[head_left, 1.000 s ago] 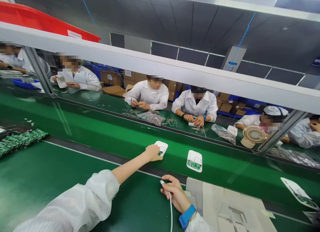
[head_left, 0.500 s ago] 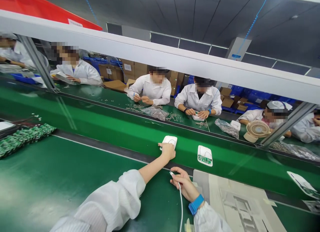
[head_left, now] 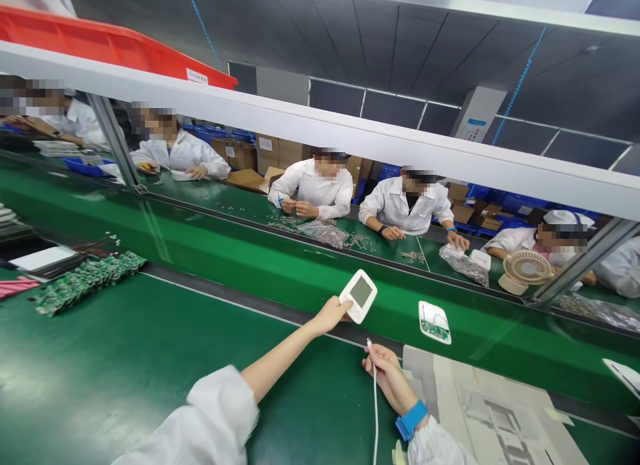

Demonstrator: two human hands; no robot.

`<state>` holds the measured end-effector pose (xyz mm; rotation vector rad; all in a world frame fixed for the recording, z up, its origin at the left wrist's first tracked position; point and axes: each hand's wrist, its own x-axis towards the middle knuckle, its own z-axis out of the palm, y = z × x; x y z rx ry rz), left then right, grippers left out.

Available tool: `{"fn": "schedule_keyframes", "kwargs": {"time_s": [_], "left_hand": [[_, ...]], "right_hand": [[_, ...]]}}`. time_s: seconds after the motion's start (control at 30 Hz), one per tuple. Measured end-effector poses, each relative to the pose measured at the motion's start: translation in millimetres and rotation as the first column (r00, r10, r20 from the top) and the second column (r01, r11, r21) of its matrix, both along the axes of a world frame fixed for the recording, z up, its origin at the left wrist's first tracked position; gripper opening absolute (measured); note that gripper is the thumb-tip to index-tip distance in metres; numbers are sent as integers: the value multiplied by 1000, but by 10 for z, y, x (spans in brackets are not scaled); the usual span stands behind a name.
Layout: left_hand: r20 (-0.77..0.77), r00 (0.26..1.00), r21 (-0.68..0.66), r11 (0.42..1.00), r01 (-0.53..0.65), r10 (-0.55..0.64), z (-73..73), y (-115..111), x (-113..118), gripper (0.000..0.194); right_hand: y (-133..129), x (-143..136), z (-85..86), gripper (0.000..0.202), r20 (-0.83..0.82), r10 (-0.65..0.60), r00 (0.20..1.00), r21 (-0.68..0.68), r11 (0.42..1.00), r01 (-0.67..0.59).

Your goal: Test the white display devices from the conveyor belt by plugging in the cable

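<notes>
Over the edge of the belt, my left hand (head_left: 331, 316) grips the lower left side of a white handheld-size device with a grey screen (head_left: 361, 293). The device is tilted, its screen turned towards me. My right hand (head_left: 384, 370), with a blue wristband (head_left: 412, 419), pinches a white cable (head_left: 376, 411) close to its end. The small plug (head_left: 369, 343) points up, just below the device and apart from it. To the right, a white housing with a green circuit board (head_left: 435, 322) lies open on the belt.
Green circuit boards (head_left: 90, 281) lie in a row at left. A grey taped fixture plate (head_left: 493, 411) sits right of my right hand. Across the green belt (head_left: 280, 271), co-workers in white coats sit behind a metal frame. A small fan (head_left: 527, 268) stands there.
My left hand has lifted the white device from the belt and turned its screen side towards me. My right hand still holds the cable, its plug now upright. The view has shifted slightly.
</notes>
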<state>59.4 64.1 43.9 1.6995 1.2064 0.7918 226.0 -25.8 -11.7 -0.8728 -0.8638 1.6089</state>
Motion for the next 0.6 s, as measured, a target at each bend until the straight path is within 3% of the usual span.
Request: {"fn": "schedule_keyframes", "kwargs": {"time_s": [0.07,0.13,0.2,0.3,0.6], "left_hand": [[214,973,-79,992,100,-81,-84,-254,-110,39],[521,848,-202,951,232,-97,-192,-478,-197,41],[690,722,-293,897,330,-40,-288,-630,-260,42],[731,683,-354,864,358,16,-361,-715,-303,39],[778,618,-407,840,359,113,-371,-684,-331,47]], "right_hand": [[-43,-50,33,20,-41,-71,997,-5,997,71],[-82,-125,73,23,-86,-87,993,15,996,88],[-97,-212,100,23,-103,-42,994,35,998,46],[-67,-323,94,21,-79,-39,996,27,999,41],[-31,-348,26,24,-22,-85,996,26,996,85]]}}
